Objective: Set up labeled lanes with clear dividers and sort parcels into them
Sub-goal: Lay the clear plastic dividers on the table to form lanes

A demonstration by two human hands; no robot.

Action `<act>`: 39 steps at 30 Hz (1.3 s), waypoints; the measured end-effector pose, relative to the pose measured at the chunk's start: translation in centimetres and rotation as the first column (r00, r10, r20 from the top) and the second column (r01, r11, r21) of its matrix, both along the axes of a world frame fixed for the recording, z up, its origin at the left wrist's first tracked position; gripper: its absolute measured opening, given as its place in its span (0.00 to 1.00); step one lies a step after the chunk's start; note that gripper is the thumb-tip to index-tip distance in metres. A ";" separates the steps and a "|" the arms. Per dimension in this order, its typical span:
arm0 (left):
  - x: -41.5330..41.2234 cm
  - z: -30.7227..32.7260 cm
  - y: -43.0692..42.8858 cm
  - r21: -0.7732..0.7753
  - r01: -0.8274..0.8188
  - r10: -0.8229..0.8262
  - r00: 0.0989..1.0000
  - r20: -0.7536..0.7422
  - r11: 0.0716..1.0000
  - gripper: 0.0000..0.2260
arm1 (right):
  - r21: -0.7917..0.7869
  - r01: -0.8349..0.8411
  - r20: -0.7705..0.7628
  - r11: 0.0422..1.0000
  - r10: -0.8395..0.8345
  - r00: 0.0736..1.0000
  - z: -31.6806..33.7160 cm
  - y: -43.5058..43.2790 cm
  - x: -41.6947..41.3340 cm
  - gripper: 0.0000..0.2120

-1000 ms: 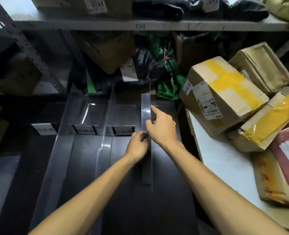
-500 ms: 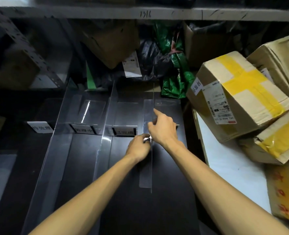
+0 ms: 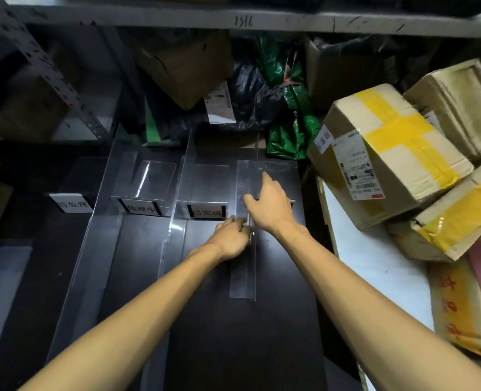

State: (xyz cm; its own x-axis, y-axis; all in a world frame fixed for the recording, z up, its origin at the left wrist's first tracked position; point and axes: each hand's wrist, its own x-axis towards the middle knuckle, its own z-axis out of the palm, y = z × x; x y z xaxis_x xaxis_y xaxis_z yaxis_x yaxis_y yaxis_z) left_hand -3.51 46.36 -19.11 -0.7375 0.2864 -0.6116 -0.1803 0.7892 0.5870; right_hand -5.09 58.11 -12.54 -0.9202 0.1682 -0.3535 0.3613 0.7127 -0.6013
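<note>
A clear L-shaped divider [image 3: 243, 273] stands on the black tabletop [image 3: 278, 320], right of the third lane label. My left hand [image 3: 230, 239] grips its upright pane low down from the left side. My right hand [image 3: 271, 206] holds the pane's top edge further back, thumb on the left, index finger stretched forward. Two more clear dividers [image 3: 92, 235] [image 3: 181, 190] stand to the left and form lanes. Three white labels [image 3: 74, 204] [image 3: 142, 208] [image 3: 207, 212] sit in clear holders. Taped cardboard parcels [image 3: 388, 153] lie at the right.
A white table [image 3: 374, 263] at the right carries the stacked boxes [image 3: 459, 215] and a red-and-yellow parcel [image 3: 459, 303]. Behind the lanes, a metal shelf [image 3: 261, 19] has black and green bags [image 3: 287, 117] and cartons [image 3: 188, 69] under it. A perforated shelf brace [image 3: 50, 71] slants at the left.
Both hands stay on the divider, which has hardly shifted. My right thumb now spreads to the pane's left side. The camera has tilted slightly.
</note>
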 end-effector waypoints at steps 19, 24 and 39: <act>7.0 18.9 -16.2 0.482 -0.275 0.478 0.797 -0.370 0.832 0.12 | -0.288 -0.412 -0.317 0.865 0.320 0.893 16.2 -13.2 7.2 0.11; 12.4 22.8 -26.0 0.509 -0.354 0.585 0.695 -0.419 0.785 0.12 | -0.285 -0.532 -0.379 0.798 0.416 0.827 19.3 -22.1 10.7 0.11; 24.4 22.1 -51.2 0.523 -0.562 0.760 0.559 -0.332 0.642 0.14 | -0.221 -0.713 -0.355 0.665 0.626 0.694 16.9 -41.3 16.7 0.13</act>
